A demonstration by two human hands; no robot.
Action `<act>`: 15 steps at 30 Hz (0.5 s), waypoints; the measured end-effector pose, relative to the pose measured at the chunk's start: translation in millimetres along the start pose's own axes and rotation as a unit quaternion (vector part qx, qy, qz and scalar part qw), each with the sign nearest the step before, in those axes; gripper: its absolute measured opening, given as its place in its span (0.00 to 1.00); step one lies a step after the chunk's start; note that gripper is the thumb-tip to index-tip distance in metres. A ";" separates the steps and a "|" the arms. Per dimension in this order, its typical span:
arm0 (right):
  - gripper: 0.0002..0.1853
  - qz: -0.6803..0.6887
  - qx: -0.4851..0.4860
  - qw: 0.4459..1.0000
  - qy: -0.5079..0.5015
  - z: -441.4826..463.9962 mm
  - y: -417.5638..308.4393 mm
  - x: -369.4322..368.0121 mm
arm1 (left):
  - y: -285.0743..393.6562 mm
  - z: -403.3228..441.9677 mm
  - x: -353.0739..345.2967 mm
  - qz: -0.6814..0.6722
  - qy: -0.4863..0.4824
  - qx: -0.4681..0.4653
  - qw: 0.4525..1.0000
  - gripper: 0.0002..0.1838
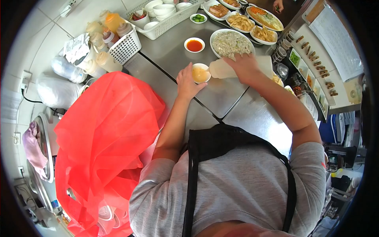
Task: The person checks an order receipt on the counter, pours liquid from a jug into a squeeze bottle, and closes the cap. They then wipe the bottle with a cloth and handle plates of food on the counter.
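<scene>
My left hand [187, 82] is closed round the left side of a small white bowl [200, 74] with pale yellow sauce in it. Lying sideways in my right hand [245, 68] is a translucent squeeze bottle [221, 69], its nozzle at the bowl's right edge. The bottle's far end shows to the right of my wrist. Just behind the bowl sits a small dish of orange-red sauce [194, 45]. A large white plate of pale, speckled food [230, 44] is behind my right hand, close to its fingers.
A red bag [106, 146] bulks large at the left. Baskets of sauce bottles [125, 46] and white bowls [164, 17] stand at the back left. Plates of fries [240, 22] and other food fill the back right. Another person's hand [278, 6] shows at the top right.
</scene>
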State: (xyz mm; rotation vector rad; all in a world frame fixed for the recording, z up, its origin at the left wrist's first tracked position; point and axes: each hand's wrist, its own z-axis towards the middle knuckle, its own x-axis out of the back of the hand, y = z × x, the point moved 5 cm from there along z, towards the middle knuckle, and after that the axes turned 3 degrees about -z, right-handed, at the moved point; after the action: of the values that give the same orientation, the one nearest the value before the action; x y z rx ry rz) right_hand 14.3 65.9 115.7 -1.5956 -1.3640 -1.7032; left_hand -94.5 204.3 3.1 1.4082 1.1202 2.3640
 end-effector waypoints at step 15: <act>0.37 0.107 -0.088 0.990 -0.012 -51.5 -6.1 -7.8 | 2.9 0.2 -3.3 0.024 0.002 -0.017 1.000 0.50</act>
State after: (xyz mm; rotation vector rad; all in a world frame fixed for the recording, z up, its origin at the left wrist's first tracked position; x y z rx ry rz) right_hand -14.4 22.0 113.9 -1.7934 -1.0336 -1.7163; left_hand -92.0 200.7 2.9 1.4359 1.0538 2.4069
